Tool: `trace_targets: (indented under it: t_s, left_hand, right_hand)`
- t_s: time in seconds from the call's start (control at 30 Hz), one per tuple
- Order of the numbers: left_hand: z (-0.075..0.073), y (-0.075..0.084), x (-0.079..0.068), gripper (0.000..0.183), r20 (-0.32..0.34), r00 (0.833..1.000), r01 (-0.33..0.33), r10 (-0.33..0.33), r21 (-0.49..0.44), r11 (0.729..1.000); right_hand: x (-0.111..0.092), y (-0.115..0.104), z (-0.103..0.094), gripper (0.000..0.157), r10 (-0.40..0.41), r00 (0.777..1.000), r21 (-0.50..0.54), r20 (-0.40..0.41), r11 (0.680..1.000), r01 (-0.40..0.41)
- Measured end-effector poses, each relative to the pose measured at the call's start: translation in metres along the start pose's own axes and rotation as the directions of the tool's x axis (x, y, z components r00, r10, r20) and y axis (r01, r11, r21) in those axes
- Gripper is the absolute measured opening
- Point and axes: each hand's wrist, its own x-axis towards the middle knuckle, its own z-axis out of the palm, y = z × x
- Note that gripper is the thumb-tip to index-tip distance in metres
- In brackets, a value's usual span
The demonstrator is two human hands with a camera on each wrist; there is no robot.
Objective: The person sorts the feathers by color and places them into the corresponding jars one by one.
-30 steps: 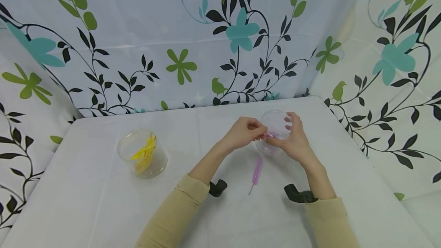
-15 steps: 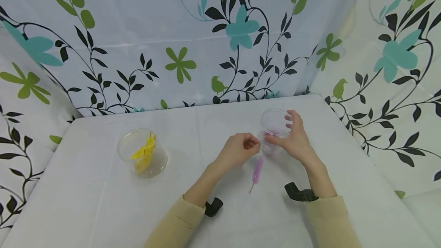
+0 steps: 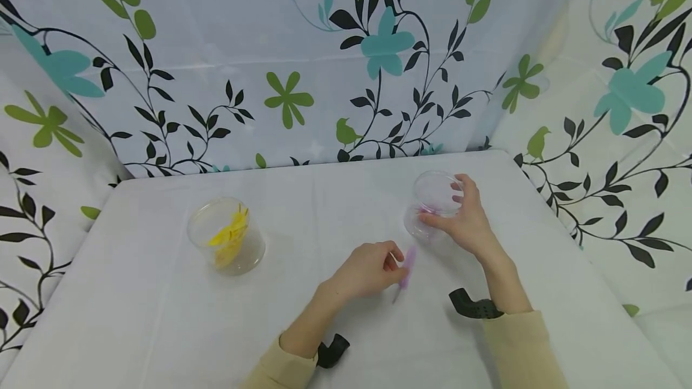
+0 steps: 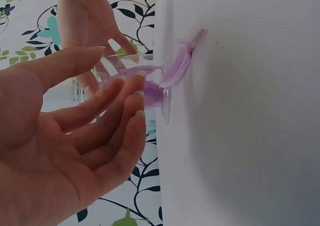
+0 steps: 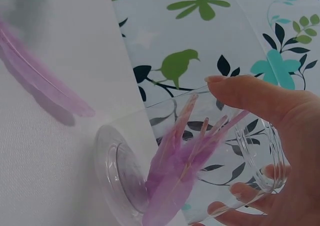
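My right hand (image 3: 469, 221) grips a clear plastic cup (image 3: 435, 188) standing on the table, thumb on the near side and fingers round the far side. Several purple feathers (image 5: 175, 171) lean inside the cup in the right wrist view. One loose purple feather (image 3: 409, 262) lies on the white cloth just in front of the cup. My left hand (image 3: 370, 270) hovers at that feather's left side, partly covering it in the head view. In the left wrist view its thumb and fingers stand apart with nothing between them, and the loose feather (image 4: 177, 68) is beyond the fingertips.
On the left side of the table stands a clear container (image 3: 253, 254) with yellow feathers (image 3: 229, 238) in it. A white cloth (image 3: 162, 317) covers the table. Leaf-patterned curtains (image 3: 216, 35) hang behind and at both sides.
My left hand has left the cup's rim and come down and towards me, to the loose purple feather. The right hand has kept its grip on the cup.
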Motion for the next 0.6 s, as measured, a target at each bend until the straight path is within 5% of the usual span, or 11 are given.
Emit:
trace_targets:
  t_s: [0.3, 0.6]
  left_hand:
    - [0.017, 0.003, -0.012, 0.029, 0.075, 0.991, 0.084, -0.114, 0.326, 0.942]
    - [0.019, 0.000, -0.013, 0.024, 0.061, 0.993, 0.069, -0.096, 0.356, 0.932]
  right_hand:
    - [-0.001, 0.001, 0.000, 0.115, 0.004, 1.000, -0.006, 0.006, 1.000, -0.004]
    - [0.000, -0.001, 0.002, 0.113, 0.003, 1.000, -0.011, 0.002, 1.000, -0.003]
